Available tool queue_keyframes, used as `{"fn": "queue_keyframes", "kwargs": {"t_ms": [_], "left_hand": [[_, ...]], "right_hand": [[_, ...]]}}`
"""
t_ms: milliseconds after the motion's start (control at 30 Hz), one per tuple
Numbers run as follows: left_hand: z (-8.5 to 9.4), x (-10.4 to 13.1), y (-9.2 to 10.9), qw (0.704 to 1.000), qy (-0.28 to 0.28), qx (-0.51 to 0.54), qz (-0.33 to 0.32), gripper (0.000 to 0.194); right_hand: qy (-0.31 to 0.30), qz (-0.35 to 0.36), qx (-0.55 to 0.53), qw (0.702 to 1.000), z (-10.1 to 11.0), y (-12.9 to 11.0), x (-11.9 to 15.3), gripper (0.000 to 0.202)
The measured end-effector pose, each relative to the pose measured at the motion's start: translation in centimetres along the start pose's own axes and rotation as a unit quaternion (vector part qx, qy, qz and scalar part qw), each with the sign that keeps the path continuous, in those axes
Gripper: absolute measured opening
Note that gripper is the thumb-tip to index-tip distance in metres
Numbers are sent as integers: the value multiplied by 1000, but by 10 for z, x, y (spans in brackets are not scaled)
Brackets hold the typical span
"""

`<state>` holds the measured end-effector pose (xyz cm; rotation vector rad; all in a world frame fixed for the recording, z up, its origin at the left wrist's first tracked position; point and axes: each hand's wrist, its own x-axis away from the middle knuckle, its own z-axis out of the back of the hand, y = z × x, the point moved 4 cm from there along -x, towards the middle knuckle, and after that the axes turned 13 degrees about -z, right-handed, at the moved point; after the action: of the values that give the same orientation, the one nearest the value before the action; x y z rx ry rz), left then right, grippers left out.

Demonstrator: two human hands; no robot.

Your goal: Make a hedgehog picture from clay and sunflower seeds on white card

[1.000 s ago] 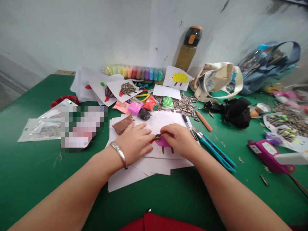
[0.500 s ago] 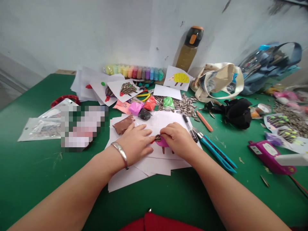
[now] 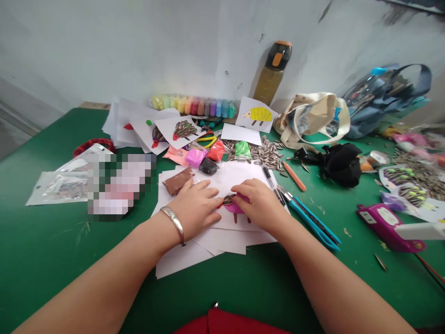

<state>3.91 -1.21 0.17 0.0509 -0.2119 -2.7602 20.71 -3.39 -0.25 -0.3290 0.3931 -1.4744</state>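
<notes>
A magenta clay animal figure (image 3: 233, 207) with brown legs and a bit of red at its left end lies on stacked white paper (image 3: 208, 243). A few striped sunflower seeds (image 3: 227, 200) sit on its upper left part. My left hand (image 3: 196, 208), wearing a silver bangle, rests on the paper with fingers spread, fingertips by the red end. Over the figure's right part is my right hand (image 3: 259, 204), its fingers bent and apart with nothing visible in them; it hides much of the figure. A brown clay pack (image 3: 178, 181) lies just beyond my left hand.
Behind the paper are a sunflower seed pile (image 3: 267, 153) and clay packs in green (image 3: 242, 149), red (image 3: 216, 150) and purple (image 3: 195, 157). At right lie pens (image 3: 273, 183), a cutter (image 3: 294, 202), blue tweezers (image 3: 323, 232) and a magenta glue gun (image 3: 389, 227). A bottle (image 3: 273, 74) stands against the wall.
My right hand's fingertips have parted from a pinch and lifted slightly off the seeds on the figure. My left hand has stayed in place.
</notes>
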Motion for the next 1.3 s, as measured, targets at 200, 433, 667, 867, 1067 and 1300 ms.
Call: {"fn": "queue_keyframes", "kwargs": {"t_ms": [200,433,667,867,1067,1300], "left_hand": [[2,0,1,1000,-6,5,-4,25],[1,-1,1,1000,-5,1,0,25],[1,0,0,1000,-1,7,-6,26],[6,0,0,1000,-6,10,2,27],[7,0,0,1000,5,0,3,24],[7,1,-5,1000,28,5,5,21]], "right_hand": [[4,-28,24,999,10,5,-1,20],[-21,-15,44,999,2,-2,-4,24],[-8,-37,23,999,7,7,-6,22],[85,-124,14,989,46,40,-8,21],[104,-149,178,967,64,54,-38,27],[45,-96,289,951,32,51,-77,23]]}}
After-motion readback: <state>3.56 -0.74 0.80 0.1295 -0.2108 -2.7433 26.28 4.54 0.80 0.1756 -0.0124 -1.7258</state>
